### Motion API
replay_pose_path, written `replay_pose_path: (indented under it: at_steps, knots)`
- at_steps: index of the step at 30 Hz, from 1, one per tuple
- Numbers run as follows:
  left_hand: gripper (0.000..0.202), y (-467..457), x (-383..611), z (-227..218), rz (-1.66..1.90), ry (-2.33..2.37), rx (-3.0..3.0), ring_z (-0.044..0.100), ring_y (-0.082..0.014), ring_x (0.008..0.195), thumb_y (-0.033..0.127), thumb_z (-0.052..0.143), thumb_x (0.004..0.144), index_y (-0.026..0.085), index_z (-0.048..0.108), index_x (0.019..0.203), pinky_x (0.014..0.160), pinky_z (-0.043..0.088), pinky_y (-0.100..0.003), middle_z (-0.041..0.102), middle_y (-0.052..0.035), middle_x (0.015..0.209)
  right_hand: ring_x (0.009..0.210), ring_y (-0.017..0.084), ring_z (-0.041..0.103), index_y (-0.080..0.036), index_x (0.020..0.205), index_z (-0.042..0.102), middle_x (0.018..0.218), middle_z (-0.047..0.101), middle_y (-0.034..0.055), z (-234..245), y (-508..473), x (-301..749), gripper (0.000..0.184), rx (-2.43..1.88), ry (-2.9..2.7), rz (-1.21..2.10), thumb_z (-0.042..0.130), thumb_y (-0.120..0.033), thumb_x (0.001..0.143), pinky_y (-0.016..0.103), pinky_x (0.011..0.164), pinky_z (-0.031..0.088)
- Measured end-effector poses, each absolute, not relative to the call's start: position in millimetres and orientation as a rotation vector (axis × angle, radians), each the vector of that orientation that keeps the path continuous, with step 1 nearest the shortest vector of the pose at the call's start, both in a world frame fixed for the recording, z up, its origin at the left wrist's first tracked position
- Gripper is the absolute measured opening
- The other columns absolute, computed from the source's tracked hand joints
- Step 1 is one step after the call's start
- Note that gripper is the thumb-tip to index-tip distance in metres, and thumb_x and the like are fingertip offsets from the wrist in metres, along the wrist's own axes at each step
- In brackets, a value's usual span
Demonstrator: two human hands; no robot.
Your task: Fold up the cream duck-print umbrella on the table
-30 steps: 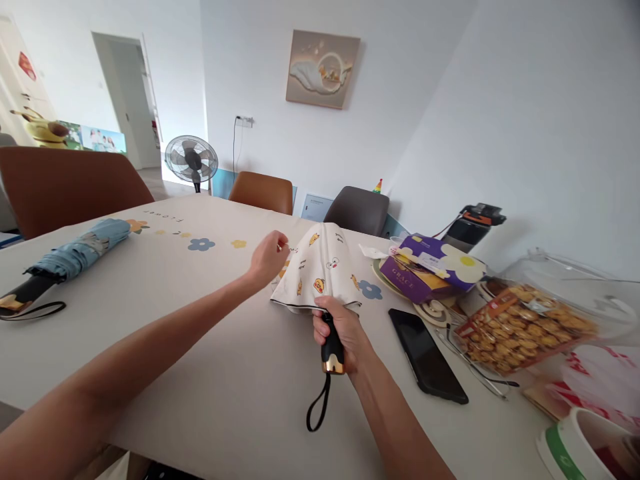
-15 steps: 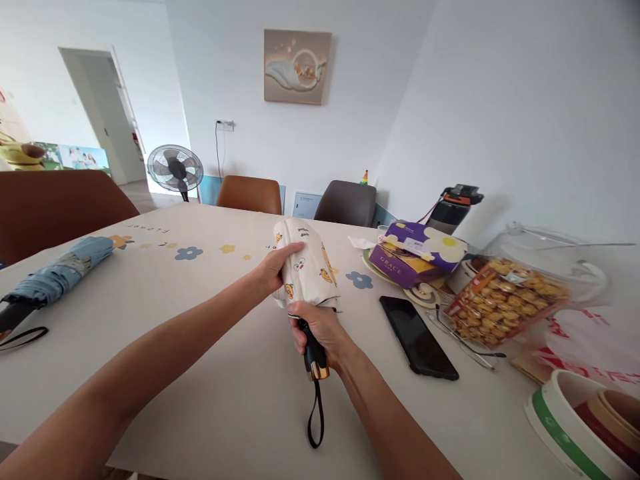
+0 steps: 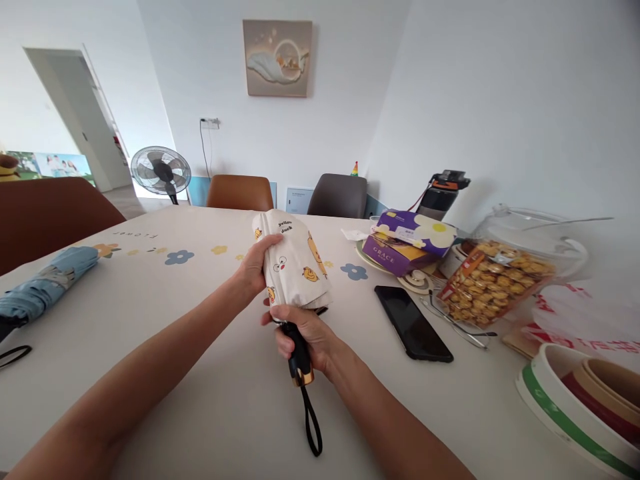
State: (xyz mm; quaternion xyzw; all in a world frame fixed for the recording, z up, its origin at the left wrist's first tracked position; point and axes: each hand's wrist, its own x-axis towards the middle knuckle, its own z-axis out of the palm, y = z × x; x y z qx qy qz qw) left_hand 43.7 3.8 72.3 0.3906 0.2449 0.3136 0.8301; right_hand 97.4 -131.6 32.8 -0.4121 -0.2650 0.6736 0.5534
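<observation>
A folded white umbrella (image 3: 295,257) printed with yellow ducks points away from me above the table. My left hand (image 3: 254,265) wraps round its gathered canopy on the left side. My right hand (image 3: 306,331) grips the black handle (image 3: 300,350), which ends in a gold band. A black wrist strap (image 3: 313,423) hangs from the handle down onto the cream tablecloth (image 3: 200,347).
A folded blue umbrella (image 3: 43,287) lies at the far left. Right of my hands are a black phone (image 3: 413,322), a purple box (image 3: 407,240), a bag of snacks (image 3: 493,280) and stacked bowls (image 3: 585,400). Chairs (image 3: 240,193) and a fan (image 3: 161,172) stand beyond the table.
My left hand came from the spread canopy's edge and closed round the fabric, gathering it into a tight bundle. The umbrella and both hands shifted slightly left and nearer me.
</observation>
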Motion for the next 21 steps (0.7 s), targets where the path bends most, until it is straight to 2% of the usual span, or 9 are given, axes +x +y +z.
replay_pose_path:
  at_steps: [2, 4, 7, 11, 14, 16, 18, 21]
  knots:
    - [0.034, 12, 43, 72, 0.682, 0.516, 0.831, 0.064, -0.0241, 0.074, 0.034, 0.066, 0.066, 0.011, 0.063, 0.092, 0.068, 0.054, -0.035, 0.067, -0.0104, 0.08, 0.032, 0.003, 0.035, -0.016, 0.071, 0.05, 0.054, 0.048, -0.0068, 30, -131, 96, 0.017, -0.973, -0.617, 1.613, 0.063, -0.026, 0.068, 0.019, 0.035, 0.033]
    - [0.034, 23, 41, 69, 0.734, 0.546, 0.831, 0.063, -0.0228, 0.072, 0.035, 0.065, 0.067, 0.011, 0.062, 0.091, 0.067, 0.054, -0.034, 0.067, -0.0099, 0.079, 0.032, 0.003, 0.034, -0.015, 0.063, 0.047, 0.052, 0.044, -0.0075, 28, -131, 94, 0.019, -0.983, -0.608, 1.637, 0.063, -0.024, 0.068, 0.019, 0.034, 0.033]
    - [0.03, 38, 37, 63, 0.814, 0.616, 0.875, 0.062, -0.0187, 0.066, 0.036, 0.065, 0.069, 0.013, 0.06, 0.088, 0.063, 0.053, -0.029, 0.065, -0.0072, 0.075, 0.034, 0.002, 0.034, -0.015, 0.062, 0.048, 0.055, 0.045, -0.0068, 27, -130, 93, 0.019, -0.976, -0.606, 1.621, 0.064, -0.024, 0.067, 0.019, 0.034, 0.034]
    - [0.029, 39, 36, 60, 0.763, 0.67, 0.97, 0.058, -0.0143, 0.056, 0.032, 0.065, 0.071, 0.014, 0.054, 0.091, 0.055, 0.051, -0.027, 0.059, -0.0045, 0.069, 0.035, 0.006, 0.041, -0.016, 0.062, 0.048, 0.05, 0.045, -0.0055, 27, -127, 100, 0.017, -1.134, -0.633, 1.367, 0.061, -0.025, 0.067, 0.023, 0.037, 0.042]
    - [0.04, 29, 40, 61, 0.635, 0.657, 0.935, 0.062, -0.0188, 0.068, 0.036, 0.06, 0.076, 0.012, 0.047, 0.105, 0.064, 0.053, -0.033, 0.061, -0.0106, 0.081, 0.033, 0.01, 0.042, -0.018, 0.062, 0.046, 0.04, 0.043, -0.0047, 29, -125, 109, 0.014, -1.429, -0.687, 1.112, 0.057, -0.024, 0.068, 0.023, 0.034, 0.039]
    - [0.039, 22, 44, 61, 0.539, 0.58, 0.919, 0.063, -0.0211, 0.075, 0.039, 0.052, 0.081, 0.011, 0.049, 0.107, 0.068, 0.052, -0.034, 0.062, -0.0136, 0.087, 0.031, 0.011, 0.041, -0.019, 0.066, 0.047, 0.037, 0.043, -0.0049, 31, -125, 112, 0.011, -1.642, -0.731, 0.923, 0.058, -0.021, 0.065, 0.022, 0.031, 0.035]
    - [0.034, 16, 47, 60, 0.478, 0.443, 0.928, 0.063, -0.0219, 0.079, 0.038, 0.048, 0.083, 0.013, 0.055, 0.103, 0.069, 0.052, -0.033, 0.065, -0.0127, 0.09, 0.03, 0.011, 0.041, -0.019, 0.069, 0.05, 0.036, 0.044, -0.0051, 34, -125, 113, 0.012, -1.752, -0.764, 0.814, 0.06, -0.02, 0.063, 0.022, 0.029, 0.033]
    - [0.024, 10, 48, 59, 0.525, 0.382, 0.935, 0.063, -0.0235, 0.084, 0.033, 0.054, 0.08, 0.017, 0.062, 0.096, 0.071, 0.05, -0.033, 0.067, -0.0081, 0.092, 0.028, 0.012, 0.04, -0.019, 0.068, 0.049, 0.033, 0.042, -0.0043, 35, -126, 111, 0.012, -1.748, -0.786, 0.907, 0.059, -0.024, 0.065, 0.023, 0.03, 0.036]
